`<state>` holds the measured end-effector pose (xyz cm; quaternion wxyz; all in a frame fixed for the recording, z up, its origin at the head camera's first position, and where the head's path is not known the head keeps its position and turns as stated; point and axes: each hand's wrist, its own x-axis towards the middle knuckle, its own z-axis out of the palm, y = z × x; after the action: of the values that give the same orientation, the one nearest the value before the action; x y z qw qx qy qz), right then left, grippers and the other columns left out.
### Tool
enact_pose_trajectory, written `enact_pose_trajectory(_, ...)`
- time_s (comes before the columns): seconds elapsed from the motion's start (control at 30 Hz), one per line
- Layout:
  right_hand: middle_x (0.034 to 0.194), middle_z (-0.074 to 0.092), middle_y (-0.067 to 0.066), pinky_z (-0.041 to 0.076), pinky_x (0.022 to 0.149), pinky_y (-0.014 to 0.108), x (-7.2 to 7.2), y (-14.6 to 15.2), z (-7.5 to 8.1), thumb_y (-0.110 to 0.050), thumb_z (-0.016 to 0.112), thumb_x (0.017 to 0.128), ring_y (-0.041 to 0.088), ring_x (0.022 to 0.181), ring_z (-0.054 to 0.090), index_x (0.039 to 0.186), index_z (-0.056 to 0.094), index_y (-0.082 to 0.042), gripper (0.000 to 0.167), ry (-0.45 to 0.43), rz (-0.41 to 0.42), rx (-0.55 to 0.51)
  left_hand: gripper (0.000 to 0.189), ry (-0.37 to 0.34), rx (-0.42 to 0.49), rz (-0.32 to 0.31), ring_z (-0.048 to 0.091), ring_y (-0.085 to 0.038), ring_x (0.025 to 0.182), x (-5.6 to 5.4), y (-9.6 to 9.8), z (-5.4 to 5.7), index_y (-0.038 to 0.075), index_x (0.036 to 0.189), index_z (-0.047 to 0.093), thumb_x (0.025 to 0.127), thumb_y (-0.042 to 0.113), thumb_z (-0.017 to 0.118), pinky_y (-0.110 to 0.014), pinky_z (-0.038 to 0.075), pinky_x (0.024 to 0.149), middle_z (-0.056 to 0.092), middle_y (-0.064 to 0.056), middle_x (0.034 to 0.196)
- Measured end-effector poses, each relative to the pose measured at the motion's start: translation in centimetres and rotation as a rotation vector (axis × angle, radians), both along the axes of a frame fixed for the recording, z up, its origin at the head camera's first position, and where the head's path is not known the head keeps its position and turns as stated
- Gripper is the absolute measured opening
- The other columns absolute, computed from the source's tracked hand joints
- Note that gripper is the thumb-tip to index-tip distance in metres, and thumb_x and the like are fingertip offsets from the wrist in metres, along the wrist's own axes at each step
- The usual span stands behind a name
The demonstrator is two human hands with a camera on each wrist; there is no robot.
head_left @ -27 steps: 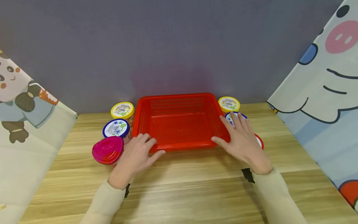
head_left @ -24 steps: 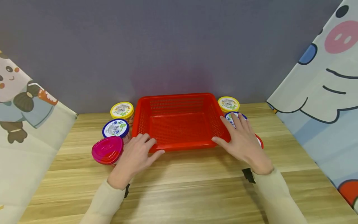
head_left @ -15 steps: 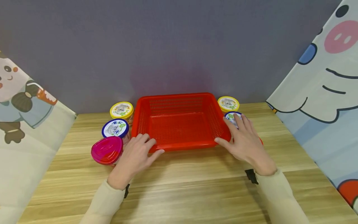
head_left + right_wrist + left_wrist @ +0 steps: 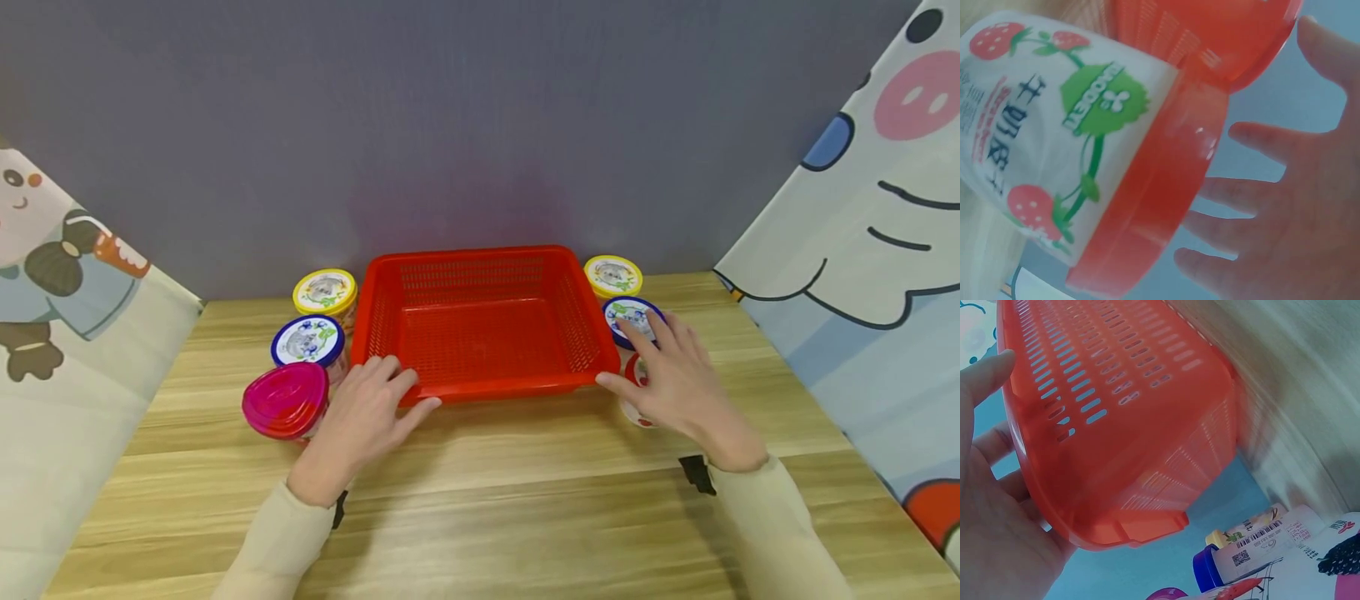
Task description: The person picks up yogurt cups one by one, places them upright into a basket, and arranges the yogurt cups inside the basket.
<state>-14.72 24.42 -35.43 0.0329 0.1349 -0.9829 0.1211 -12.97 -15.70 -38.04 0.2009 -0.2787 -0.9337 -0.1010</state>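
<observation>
A red plastic basket (image 4: 480, 333) with slotted walls stands upright in the middle. At its front left corner my left hand (image 4: 367, 417) holds the rim. In the left wrist view its fingers pass behind the basket's rim (image 4: 1019, 434) and the thumb lies on the near side. My right hand (image 4: 678, 387) hovers at the front right, fingers spread and holding nothing. Below it stands a red-lidded jar (image 4: 1154, 175) with strawberries printed on it, partly hidden by the hand in the head view. Behind are a blue-lidded jar (image 4: 628, 321) and a yellow-lidded jar (image 4: 613, 277).
Left of the basket stand a yellow-lidded jar (image 4: 325, 292), a blue-lidded jar (image 4: 306, 340) and a container with a pink lid (image 4: 285, 400), close to my left hand. A grey wall (image 4: 480, 125) rises behind the wooden table (image 4: 480, 500). Cartoon-printed sheets flank both sides.
My right hand has moved right, away from the basket's corner, uncovering more of the blue lid and the front of the red-lidded jar. The left hand and basket stay in place.
</observation>
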Motion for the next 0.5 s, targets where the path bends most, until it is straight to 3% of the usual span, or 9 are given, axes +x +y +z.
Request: enact_pose_trajectory(0.5, 0.158, 0.022, 0.035, 0.016, 0.112, 0.071, 0.3, 1.3, -0.1, -0.064, 0.06, 0.092, 0.057, 0.142, 0.02, 0.156, 0.036, -0.005, 0.09, -0.075, -0.011, 0.012, 0.038, -0.01, -0.007, 0.008, 0.049, -0.023, 0.075, 0.0, 0.0, 0.0, 0.01, 0.094, 0.073, 0.093, 0.047, 0.07, -0.035, 0.042, 0.067, 0.054, -0.004, 0.084)
